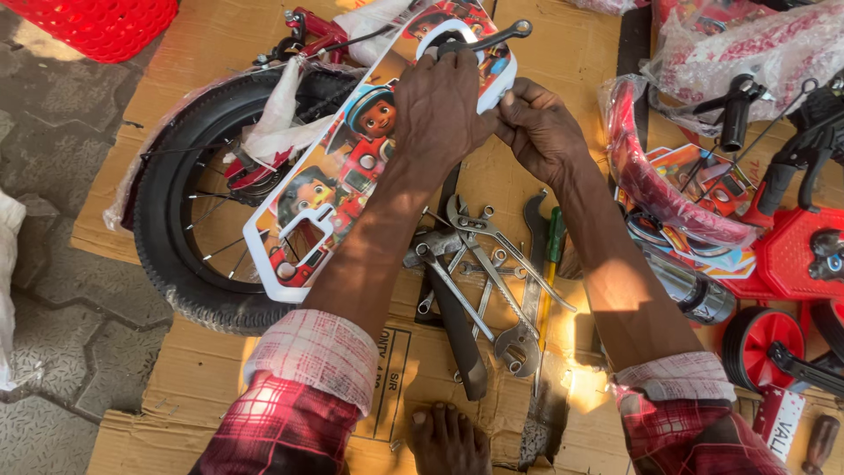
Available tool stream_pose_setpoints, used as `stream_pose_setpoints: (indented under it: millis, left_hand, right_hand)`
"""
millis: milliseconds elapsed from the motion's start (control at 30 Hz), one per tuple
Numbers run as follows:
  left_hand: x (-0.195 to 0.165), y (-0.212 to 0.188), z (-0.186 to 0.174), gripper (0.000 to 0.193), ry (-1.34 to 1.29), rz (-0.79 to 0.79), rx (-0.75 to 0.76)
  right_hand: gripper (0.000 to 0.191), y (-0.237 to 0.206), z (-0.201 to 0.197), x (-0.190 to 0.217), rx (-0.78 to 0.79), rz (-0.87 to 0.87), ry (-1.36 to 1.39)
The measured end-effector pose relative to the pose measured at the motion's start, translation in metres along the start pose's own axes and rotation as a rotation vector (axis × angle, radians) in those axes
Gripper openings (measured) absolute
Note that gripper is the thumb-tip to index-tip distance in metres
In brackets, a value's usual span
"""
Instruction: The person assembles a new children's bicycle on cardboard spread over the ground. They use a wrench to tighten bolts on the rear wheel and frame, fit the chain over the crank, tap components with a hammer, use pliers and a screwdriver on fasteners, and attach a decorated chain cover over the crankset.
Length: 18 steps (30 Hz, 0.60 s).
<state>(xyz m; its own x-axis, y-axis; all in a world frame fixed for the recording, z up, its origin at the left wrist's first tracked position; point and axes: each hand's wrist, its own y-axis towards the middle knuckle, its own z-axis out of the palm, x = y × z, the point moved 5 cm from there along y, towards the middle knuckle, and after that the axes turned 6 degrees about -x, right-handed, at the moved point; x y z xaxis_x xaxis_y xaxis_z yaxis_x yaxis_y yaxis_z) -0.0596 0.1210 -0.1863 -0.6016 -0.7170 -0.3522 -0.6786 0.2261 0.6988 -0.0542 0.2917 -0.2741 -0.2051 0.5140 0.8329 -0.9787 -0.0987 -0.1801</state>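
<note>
A long white plastic panel (352, 149), printed with cartoon figures in red and blue, is held at its upper end by both hands. The left hand (437, 110) is laid over the panel's top, its fingers (420, 62) curled shut over the rim beside an oval cut-out. A dark spanner (488, 37) is pinned under these fingers, its ring end sticking out just beyond the fingertips to the right. The right hand (541, 132) is set against the panel's right edge; its fingers (514, 97) are pinched closed on that edge, touching the white rim. Whether anything small is held between them cannot be told.

Below and left of the left fingers, the panel slants down across a small black bicycle wheel (189, 229), partly wrapped in clear plastic, which lies on flattened cardboard (571, 62) spread over the paved floor. Beneath both wrists, well under the fingers, a heap of wrenches and spanners (488, 273) is seen, with a green-handled screwdriver (554, 242) just beside it. To the right of the right fingers, a red mudguard (651, 185) in plastic wrap, a red moulded part (796, 255) and a red training wheel (763, 345) are laid. A bare foot (448, 440) is seen at the lower edge.
</note>
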Motion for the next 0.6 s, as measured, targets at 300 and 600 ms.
stream_pose_setpoints:
  millis: [300, 600]
  left_hand:
    - [-0.004, -0.001, -0.005, 0.045, 0.003, -0.032, 0.066]
    - [-0.009, 0.002, -0.016, 0.048, 0.017, 0.004, 0.031]
  right_hand:
    - [0.02, -0.007, 0.009, -0.01, -0.058, -0.057, 0.07]
    - [0.014, -0.033, 0.032, 0.003, -0.484, -0.424, -0.285]
